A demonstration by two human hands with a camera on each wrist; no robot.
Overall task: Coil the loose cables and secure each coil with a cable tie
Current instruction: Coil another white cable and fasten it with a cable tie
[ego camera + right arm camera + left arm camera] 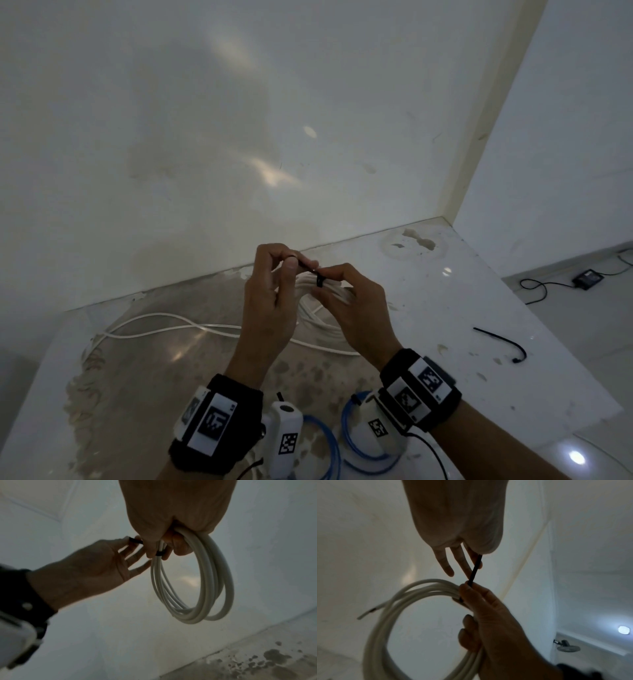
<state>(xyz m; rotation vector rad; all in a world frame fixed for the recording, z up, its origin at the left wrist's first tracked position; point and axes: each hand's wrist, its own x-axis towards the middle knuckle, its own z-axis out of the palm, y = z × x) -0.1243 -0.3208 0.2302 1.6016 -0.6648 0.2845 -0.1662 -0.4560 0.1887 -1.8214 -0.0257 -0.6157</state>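
two wrist bands with square printed markers sit lowest in the head view, one on each forearm, and beneath them a blue cable coil (pixel 325 442) lies on the speckled white table (pixel 479 308) close to the person's body.

above the table, both hands meet around a white cable coil (pixel 193 582). right hand (pixel 352 308) grips the bundle from the right, its fingers curled around the strands; in the right wrist view the loops hang down from that fist, clear of the table. a black cable tie (pixel 475 570) is wrapped round the strands just beside the right thumb and forefinger, and its band shows as a dark ring on the bundle in the right wrist view. its free tail runs straight across from the right hand to the left hand (pixel 270 301).

left hand pinches that tail between thumb and forefinger, while its other three fingers spread out, nearly straight and holding nothing. so the coil sits in the right hand, and the left touches only the tie, up and to the left of the bundle.

one end of the white cable pokes out loose from the coil in the left wrist view. more white cable (pixel 164 325) trails in long curves on the table to the left of the hands. a spare black cable tie (pixel 503 344) lies on the table well to the right, hooked at one end. beyond the table edge, a dark adapter with its cord (pixel 587 278) rests on the floor.
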